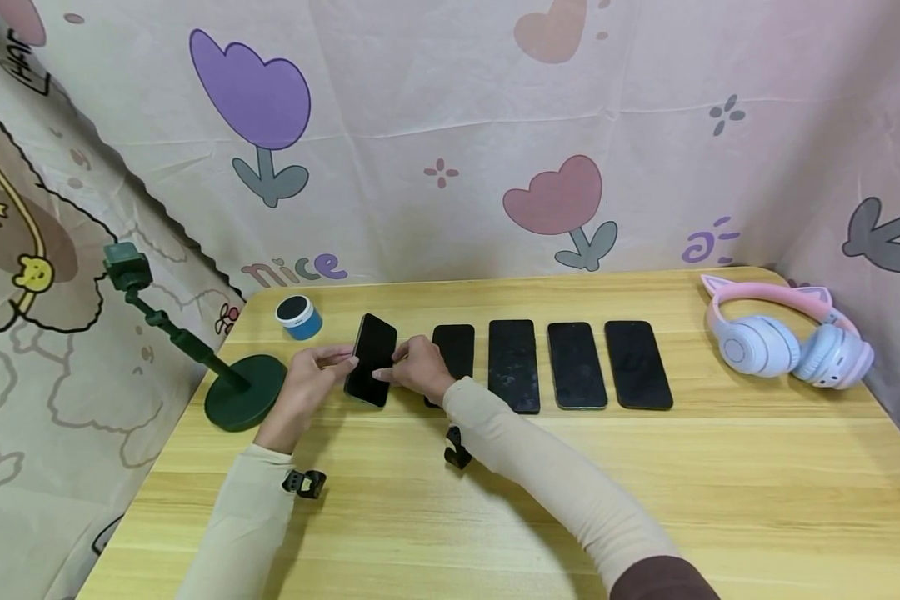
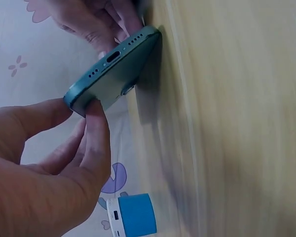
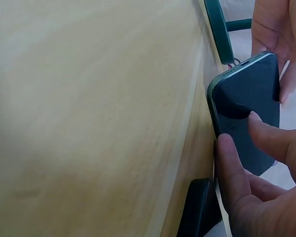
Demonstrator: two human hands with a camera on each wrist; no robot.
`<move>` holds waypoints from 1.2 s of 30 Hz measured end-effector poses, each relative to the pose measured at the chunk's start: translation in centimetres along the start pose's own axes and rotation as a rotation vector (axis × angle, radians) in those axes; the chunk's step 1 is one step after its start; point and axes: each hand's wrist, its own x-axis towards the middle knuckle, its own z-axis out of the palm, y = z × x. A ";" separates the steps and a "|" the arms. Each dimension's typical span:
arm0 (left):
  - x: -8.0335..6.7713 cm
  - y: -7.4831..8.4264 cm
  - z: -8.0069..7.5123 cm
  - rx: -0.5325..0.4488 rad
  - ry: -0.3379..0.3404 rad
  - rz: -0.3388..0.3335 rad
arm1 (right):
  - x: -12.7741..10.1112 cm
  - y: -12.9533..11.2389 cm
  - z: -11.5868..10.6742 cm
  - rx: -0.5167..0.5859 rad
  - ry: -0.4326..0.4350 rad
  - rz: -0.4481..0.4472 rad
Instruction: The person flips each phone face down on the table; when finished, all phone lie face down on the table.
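A smartphone (image 1: 371, 362) with a dark screen and a green frame is held tilted at the left end of a row of phones. Along its left edge my left hand (image 1: 311, 385) pinches it between thumb and fingers. My right hand (image 1: 422, 369) grips the opposite edge, its thumb lying on the screen (image 3: 241, 108) in the right wrist view. The charging port and speaker holes show on the bottom edge (image 2: 113, 57) in the left wrist view. Behind my right hand, another black phone (image 1: 454, 346) lies partly hidden.
More dark phones (image 1: 513, 367) (image 1: 576, 365) (image 1: 638, 365) lie side by side to the right. Pink and blue cat-ear headphones (image 1: 759, 345) rest at far right. At left stand a green stand (image 1: 246, 392) and a small blue-and-white cylinder (image 1: 299, 317). A printed curtain (image 1: 390, 100) hangs behind the wooden table (image 1: 390, 517).
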 end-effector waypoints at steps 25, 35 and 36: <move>0.4 -0.8 0.4 -0.151 -0.255 0.046 | -0.5 -0.1 0.6 0.450 -0.086 0.080; 0.3 -0.8 1.0 -0.127 -0.279 0.042 | -0.6 -0.1 0.5 0.520 -0.108 0.106; 0.3 -0.8 1.1 -0.126 -0.281 0.043 | -0.7 -0.1 0.5 0.529 -0.111 0.107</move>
